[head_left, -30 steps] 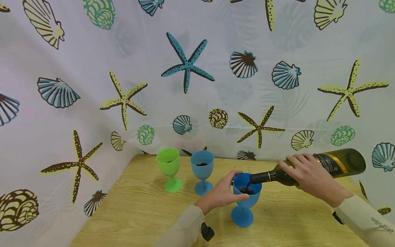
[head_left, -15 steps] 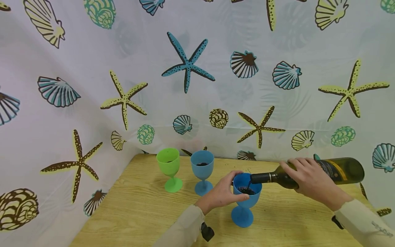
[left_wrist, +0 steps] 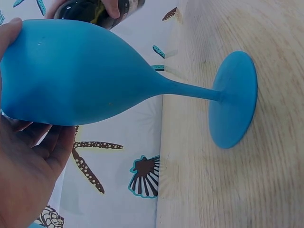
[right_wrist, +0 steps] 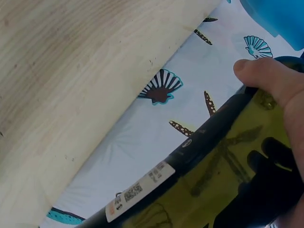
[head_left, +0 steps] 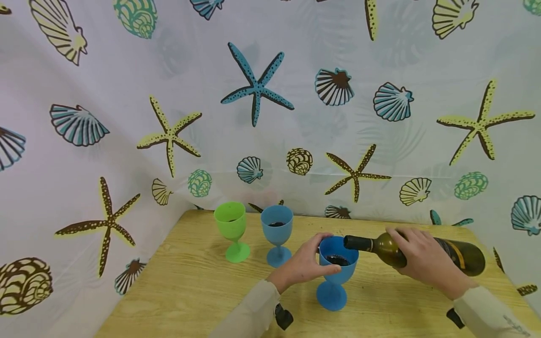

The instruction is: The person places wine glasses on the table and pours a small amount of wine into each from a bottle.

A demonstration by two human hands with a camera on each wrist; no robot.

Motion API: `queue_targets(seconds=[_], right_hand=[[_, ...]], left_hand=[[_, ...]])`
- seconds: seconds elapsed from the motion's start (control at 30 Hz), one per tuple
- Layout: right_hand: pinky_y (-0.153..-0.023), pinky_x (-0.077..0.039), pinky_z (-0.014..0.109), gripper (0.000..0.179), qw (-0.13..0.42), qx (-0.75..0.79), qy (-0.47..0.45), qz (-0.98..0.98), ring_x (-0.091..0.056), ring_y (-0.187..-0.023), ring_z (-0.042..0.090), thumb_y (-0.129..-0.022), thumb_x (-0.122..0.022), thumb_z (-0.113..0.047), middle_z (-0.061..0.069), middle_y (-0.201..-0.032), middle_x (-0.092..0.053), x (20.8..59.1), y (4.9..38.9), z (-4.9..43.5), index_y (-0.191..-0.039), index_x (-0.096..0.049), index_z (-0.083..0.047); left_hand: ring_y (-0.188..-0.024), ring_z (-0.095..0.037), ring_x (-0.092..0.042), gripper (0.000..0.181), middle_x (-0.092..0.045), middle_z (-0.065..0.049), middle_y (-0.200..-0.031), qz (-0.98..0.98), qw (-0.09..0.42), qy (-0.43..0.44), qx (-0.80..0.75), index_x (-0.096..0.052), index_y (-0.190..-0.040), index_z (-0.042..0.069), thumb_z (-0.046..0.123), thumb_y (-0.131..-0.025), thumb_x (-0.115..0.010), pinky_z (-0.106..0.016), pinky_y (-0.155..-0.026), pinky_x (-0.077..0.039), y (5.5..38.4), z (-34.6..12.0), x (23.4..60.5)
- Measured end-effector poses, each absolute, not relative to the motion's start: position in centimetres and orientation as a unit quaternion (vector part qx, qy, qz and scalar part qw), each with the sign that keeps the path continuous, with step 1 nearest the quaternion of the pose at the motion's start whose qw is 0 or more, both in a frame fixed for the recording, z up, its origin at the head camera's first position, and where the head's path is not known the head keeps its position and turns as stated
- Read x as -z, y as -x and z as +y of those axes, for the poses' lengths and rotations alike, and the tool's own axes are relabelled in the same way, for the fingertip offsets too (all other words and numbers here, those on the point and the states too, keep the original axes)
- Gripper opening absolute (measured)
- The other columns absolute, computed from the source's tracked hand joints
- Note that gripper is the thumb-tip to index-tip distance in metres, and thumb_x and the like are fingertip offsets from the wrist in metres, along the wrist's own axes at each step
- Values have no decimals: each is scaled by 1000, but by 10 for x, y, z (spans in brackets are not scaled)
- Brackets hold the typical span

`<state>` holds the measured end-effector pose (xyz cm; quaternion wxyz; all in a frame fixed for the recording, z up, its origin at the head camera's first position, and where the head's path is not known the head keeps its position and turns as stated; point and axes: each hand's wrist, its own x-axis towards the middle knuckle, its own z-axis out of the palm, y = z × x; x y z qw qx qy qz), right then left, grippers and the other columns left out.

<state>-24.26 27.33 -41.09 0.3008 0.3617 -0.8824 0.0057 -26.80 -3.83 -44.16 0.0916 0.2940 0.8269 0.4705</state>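
My left hand (head_left: 305, 264) holds the bowl of a blue plastic goblet (head_left: 340, 276), thumb in front and fingers behind the rim. Dark liquid shows inside. In the left wrist view the goblet (left_wrist: 85, 71) stands with its round foot on the table. My right hand (head_left: 424, 257) grips a dark green wine bottle (head_left: 385, 249) round its body. The bottle's mouth sits over the goblet's right rim, its base lower than its neck, and no stream shows. Seen from the right wrist, the bottle (right_wrist: 204, 190) has a barcode sticker on its label, and little liquid can be made out.
A green goblet (head_left: 231, 229) and a second blue goblet (head_left: 276, 233) stand toward the back left, each with dark liquid in it. Behind the wooden table (head_left: 177, 286) hangs a white curtain (head_left: 291, 126) with shells and starfish, which also runs down both sides.
The bottle's base has swung down and its mouth has risen slightly; the dark stream into the goblet has stopped. My left hand and the goblet have stayed in place.
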Motion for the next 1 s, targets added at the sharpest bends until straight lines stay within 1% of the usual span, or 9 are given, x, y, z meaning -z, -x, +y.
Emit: queue_targets(seconds=[0.1,0.37,0.6,0.77,1.0], right_hand=[[-71,-49,53,95,293,-23,-348,-890,-59,-89,37,-49,-94,-26,20,-106,-58,418,241,272,-128,-51,3],[-69,-50,53,98,292,-50,-332,-895,-59,-88,37,-48,-94,-26,21,-105,-59,430,241,272,-130,-48,4],[-70,-50,53,99,295,-59,-323,-897,-59,-90,38,-48,-95,-26,21,-107,-58,436,242,275,-130,-48,3],[-70,-50,53,99,292,-60,-314,-901,-60,-89,38,-48,-95,-27,22,-107,-59,440,239,281,-130,-48,3],[-65,-52,49,99,297,-93,-283,-907,-61,-82,37,-47,-94,-24,22,-104,-58,443,238,290,-130,-48,4]], left_hand=[[-126,-17,-43,75,-39,2,-144,829,92,-292,-469,-31,-146,20,45,-85,-67,-37,-100,-40,268,-38,442],[-127,-18,-43,73,-37,3,-145,831,89,-294,-464,-31,-146,22,40,-86,-68,-38,-100,-40,268,-38,443],[-127,-19,-43,75,-38,2,-144,831,87,-292,-465,-30,-147,17,41,-86,-68,-40,-101,-39,267,-38,442],[-126,-18,-43,75,-39,2,-144,833,86,-290,-463,-31,-146,20,42,-85,-69,-38,-100,-40,267,-37,445],[-127,-19,-43,77,-38,2,-145,834,83,-289,-463,-30,-147,18,43,-85,-68,-38,-100,-40,268,-38,445]])
